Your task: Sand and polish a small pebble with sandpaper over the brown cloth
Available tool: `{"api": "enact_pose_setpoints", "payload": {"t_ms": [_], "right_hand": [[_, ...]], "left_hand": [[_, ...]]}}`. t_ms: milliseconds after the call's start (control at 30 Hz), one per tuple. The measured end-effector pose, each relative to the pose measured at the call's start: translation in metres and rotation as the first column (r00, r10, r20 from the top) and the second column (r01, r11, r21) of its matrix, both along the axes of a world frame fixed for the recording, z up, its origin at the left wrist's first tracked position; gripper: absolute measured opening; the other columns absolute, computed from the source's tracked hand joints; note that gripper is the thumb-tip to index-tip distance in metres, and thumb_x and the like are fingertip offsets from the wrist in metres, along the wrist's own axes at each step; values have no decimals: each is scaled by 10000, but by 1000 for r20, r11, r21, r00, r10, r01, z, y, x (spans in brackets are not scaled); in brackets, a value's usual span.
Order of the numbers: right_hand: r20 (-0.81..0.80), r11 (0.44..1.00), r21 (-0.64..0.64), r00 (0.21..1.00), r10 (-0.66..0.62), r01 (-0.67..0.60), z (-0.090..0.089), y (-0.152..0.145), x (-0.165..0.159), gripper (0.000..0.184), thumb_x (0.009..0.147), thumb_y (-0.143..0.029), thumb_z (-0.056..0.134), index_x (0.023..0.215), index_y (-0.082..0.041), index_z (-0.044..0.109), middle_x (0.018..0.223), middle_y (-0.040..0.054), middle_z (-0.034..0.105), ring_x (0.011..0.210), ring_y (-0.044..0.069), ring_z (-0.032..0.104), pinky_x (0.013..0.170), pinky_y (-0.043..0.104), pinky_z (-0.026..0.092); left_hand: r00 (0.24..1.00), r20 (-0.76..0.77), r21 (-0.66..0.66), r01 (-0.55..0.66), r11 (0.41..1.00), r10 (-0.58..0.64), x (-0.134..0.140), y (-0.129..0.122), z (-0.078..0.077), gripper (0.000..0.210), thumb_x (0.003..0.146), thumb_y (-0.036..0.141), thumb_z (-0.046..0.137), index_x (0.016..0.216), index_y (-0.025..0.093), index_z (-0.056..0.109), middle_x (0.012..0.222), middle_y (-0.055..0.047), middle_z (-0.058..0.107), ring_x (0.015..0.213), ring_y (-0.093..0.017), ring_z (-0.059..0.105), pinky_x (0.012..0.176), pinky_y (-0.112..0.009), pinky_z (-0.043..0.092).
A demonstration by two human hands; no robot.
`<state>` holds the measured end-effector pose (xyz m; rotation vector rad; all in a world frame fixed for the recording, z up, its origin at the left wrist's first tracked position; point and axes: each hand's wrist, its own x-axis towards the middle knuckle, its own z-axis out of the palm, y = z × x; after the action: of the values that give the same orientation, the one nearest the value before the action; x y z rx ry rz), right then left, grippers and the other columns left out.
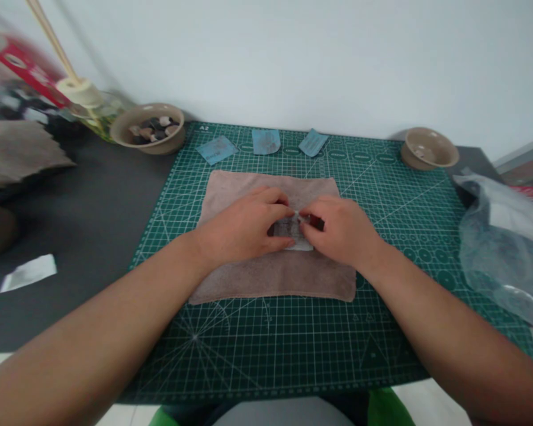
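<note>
A small pale packet (302,244) with a greyish, partly see-through middle lies over a pinkish-brown cloth (270,278). My left hand (253,228) curves around the packet's left side, index fingertip at its upper edge and thumb along its lower part. From the right, my right hand (344,231) pinches the packet's upper right with bent thumb and forefinger. Both hands' fingertips nearly meet at the top edge. The fingers cover much of the packet, and its contents are too blurred to make out.
Under the cloth is a green cutting mat (231,367). Three blue paper pieces (266,142) lie along its back. A bowl of stones (148,130) stands back left, another bowl (429,148) back right. A clear plastic bag (506,248) lies right; a white scrap (29,272) left.
</note>
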<state>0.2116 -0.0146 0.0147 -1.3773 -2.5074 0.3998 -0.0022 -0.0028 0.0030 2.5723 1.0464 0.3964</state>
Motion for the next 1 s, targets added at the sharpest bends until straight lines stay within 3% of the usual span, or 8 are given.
{"api": "enact_pose_setpoints", "payload": {"t_ms": [100,233,367,500,633,767,900,1000], "right_hand": [[-4,997,-21,998,69,-69,0,0,0,210,906,-247,555,891,-176,752,827,55,681,772,193,587,684,325,372],[3,1000,8,1000,-28,28,0,0,0,201,885,-264,588,911,-169,763,807,57,678,747,196,581,675,329,372],[-5,999,-18,999,49,-50,0,0,0,206,901,-251,563,903,-177,755,839,54,688,774,194,595,689,326,379],[12,999,10,999,-40,39,-1,-1,0,201,892,-268,581,901,-165,754,823,63,682,763,203,589,684,335,374],[-6,998,-23,998,60,-60,0,-2,0,211,914,-255,552,893,-180,748,831,51,681,767,192,594,684,330,371],[4,999,5,999,-38,38,0,-2,0,190,883,-265,588,885,-166,750,814,58,677,754,199,589,675,335,370],[-7,998,-27,999,50,-50,0,-2,-1,211,913,-250,550,884,-174,745,838,57,683,783,194,599,698,330,379],[0,1000,-8,1000,-16,16,0,-1,0,198,891,-264,580,893,-167,753,821,60,685,766,199,594,690,335,374]], "left_hand": [[1000,-9,3,6,1000,-6,0,0,-1,313,866,407,694,1095,197,733,1144,-101,663,1090,-287,613,991,-454,498],[1000,-1,14,2,1000,-2,-1,0,-2,356,845,440,718,1127,222,727,1173,-95,660,1105,-290,613,1008,-458,492],[1000,0,6,-1,1000,1,-1,-1,0,319,851,422,708,1099,223,732,1141,-82,666,1092,-280,619,995,-437,502],[1000,-22,11,8,1000,-8,0,-2,2,372,876,405,685,1170,179,717,1189,-99,648,1125,-289,604,1025,-445,489],[1000,1,4,7,1000,-7,0,-1,0,333,861,413,701,1099,184,741,1137,-105,659,1090,-294,613,996,-458,498],[1000,21,-5,-2,1000,2,0,0,-1,371,834,425,734,1137,212,734,1162,-104,660,1104,-306,613,1003,-471,490],[1000,-1,-2,11,1000,-11,-1,0,-1,326,865,404,702,1107,188,733,1148,-106,658,1091,-291,612,993,-456,496],[1000,-4,8,7,1000,-7,-1,1,-1,364,852,421,719,1132,189,729,1166,-109,656,1101,-295,609,1003,-461,492]]}}
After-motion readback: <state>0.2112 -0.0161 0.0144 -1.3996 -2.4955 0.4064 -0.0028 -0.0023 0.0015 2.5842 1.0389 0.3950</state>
